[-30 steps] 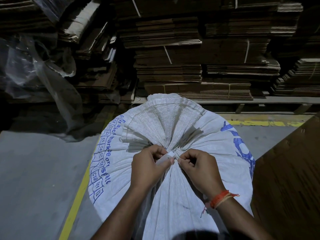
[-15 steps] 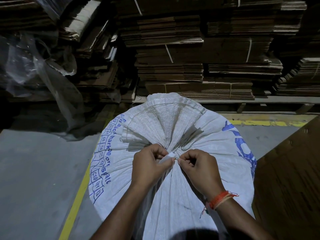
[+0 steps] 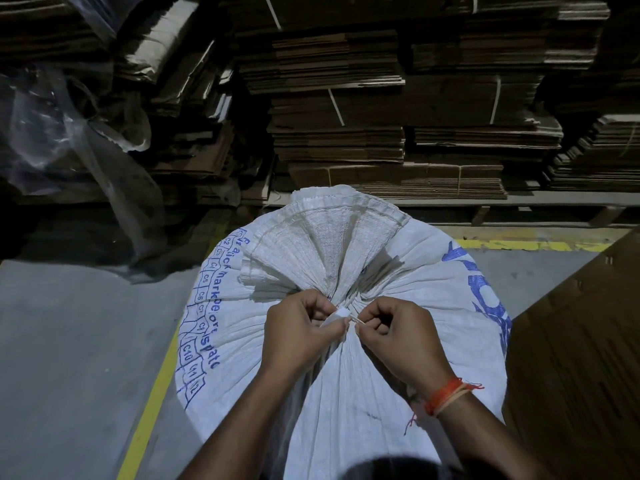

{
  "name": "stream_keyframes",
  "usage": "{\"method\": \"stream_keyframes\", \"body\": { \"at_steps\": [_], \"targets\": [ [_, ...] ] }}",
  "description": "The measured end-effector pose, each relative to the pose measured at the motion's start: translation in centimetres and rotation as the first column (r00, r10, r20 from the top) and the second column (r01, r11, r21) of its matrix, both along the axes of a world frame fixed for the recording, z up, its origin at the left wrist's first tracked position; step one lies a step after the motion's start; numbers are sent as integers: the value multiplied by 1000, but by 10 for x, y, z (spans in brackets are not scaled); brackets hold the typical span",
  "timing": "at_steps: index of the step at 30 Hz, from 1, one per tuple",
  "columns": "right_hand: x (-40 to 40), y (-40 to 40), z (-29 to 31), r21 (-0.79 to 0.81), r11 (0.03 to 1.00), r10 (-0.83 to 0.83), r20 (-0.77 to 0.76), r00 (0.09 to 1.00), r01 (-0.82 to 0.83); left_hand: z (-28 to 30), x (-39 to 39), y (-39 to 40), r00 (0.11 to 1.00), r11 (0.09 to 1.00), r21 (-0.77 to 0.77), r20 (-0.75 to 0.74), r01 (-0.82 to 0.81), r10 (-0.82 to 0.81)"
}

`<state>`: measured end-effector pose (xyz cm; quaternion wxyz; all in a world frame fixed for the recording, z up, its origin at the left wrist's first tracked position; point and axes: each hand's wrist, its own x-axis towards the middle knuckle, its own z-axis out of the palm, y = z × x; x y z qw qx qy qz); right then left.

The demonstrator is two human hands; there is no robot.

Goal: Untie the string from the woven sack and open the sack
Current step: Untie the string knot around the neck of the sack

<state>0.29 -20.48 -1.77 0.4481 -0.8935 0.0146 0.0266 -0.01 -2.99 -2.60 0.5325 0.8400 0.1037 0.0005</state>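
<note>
Stacks of flattened cardboard (image 3: 398,109) are seen behind the sack, strapped in bundles, and clear plastic sheeting (image 3: 69,143) is draped to the far left of it. A grey floor (image 3: 69,358) is spread beneath, with a yellow line (image 3: 152,407) painted along the sack's left side and another strip behind it on the right. A brown board (image 3: 581,358) is leaned at the sack's right edge.

The white woven sack (image 3: 346,393) is stood in the centre, full and rounded, its mouth gathered into a fanned ruffle above a tight neck. Blue print is carried on its left shoulder: boxed codes can be read as C2, C5, C6, C7, C10, C11, beside words only partly legible, something like "mark" and "ispatc". Large blue letters on the right shoulder cannot be made out.

At the neck, the left hand (image 3: 301,336) is curled, a white strip of the string (image 3: 337,315) pinched between thumb and fingers. The right hand (image 3: 398,341) is curled just beside it, a thin strand nipped at its fingertips. An orange thread band (image 3: 446,396) is worn on the right wrist. The sack is still tied.
</note>
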Motion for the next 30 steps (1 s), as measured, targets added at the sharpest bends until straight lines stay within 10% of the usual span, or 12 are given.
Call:
{"method": "stream_keyframes", "body": {
  "at_steps": [30],
  "targets": [
    [0,-1,1,-22,999,35,-2,999,-35,7,-1,9,996,995,-67,-52,69,-73]
  ]
}}
